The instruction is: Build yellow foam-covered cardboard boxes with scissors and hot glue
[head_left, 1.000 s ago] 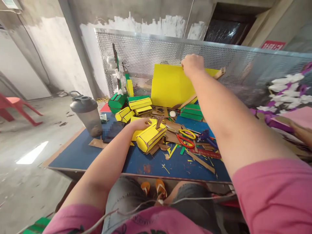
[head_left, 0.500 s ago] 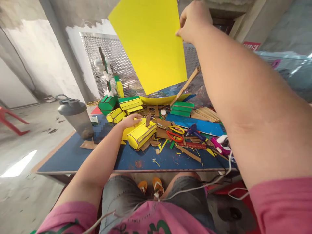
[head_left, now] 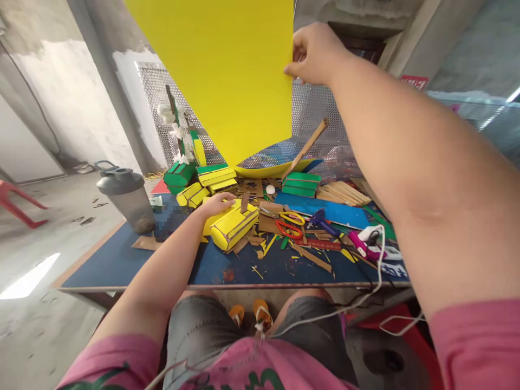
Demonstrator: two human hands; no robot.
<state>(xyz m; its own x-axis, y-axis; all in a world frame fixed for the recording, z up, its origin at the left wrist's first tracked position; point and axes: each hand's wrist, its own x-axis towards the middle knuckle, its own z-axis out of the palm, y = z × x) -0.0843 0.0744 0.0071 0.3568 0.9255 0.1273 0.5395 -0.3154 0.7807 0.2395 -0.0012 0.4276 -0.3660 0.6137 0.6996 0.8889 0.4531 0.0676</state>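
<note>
"Yellow sheet: state location and support."

"Raised clear of the bench, directly left of the right hand, which pinches its right edge with the thumb on the near face. Relative to the left hand, it stands above and beyond."

"Orientation?"

"Right edge: near vertical. Left edge: slants down and inward to a low corner. That corner overlaps a curved second sheet beyond the left hand; contact cannot be determined. Long axis: not confirmable, since the upper end is cut off by the frame."

"Report condition of the hands."

"Well apart. Right: closed on the sheet edge, and the nearer of the two. Left: low, against the left side of the yellow box, just beside its cardboard tab. Whether it grips or only rests cannot be determined. The box runs obliquely, one end toward the wearer."

"Adjacent items?"

"Right of the left hand: scissors. Below the right hand: a leaning cardboard strip and a green box."

"Obscured zones?"

"Right fingertips, partly behind the sheet edge. Also, a pixelated patch left of the left hand masks whatever lies there."
</note>
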